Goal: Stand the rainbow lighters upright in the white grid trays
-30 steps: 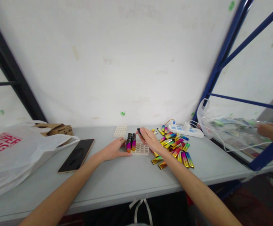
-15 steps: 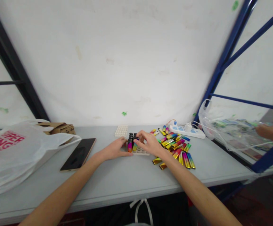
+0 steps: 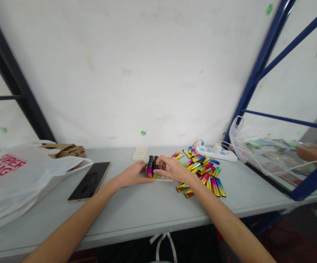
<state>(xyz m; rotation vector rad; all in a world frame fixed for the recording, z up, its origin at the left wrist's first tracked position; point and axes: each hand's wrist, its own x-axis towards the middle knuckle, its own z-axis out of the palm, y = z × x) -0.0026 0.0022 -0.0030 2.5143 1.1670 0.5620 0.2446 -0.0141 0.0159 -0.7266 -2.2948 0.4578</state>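
Observation:
A pale tray (image 3: 166, 179) with round pockets lies on the table, its left part holding upright lighters (image 3: 150, 172) with black tops and shiny rainbow bodies. My left hand (image 3: 133, 173) steadies the left end of this tray, thumb along the front and fingers behind. With thumb and fingertips, my right hand (image 3: 173, 169) pinches a black-topped lighter (image 3: 155, 174) standing in the second column. My fingers partly cover its top. Right of the tray spreads a loose pile of metallic rainbow lighter bodies (image 3: 199, 166).
Behind the tray lies another pale pocketed tray (image 3: 140, 153). A phone (image 3: 89, 181), a white plastic bag (image 3: 32, 175) and cardboard (image 3: 65, 149) are on the left. At the back right sits a power strip (image 3: 224, 154). Beyond the blue frame (image 3: 252, 87), another person's hand (image 3: 311, 152) is near plastic bags.
The lighter in my right hand has gone down into the tray, beside the first column. My right hand has shifted slightly left and lower; my left hand keeps its place.

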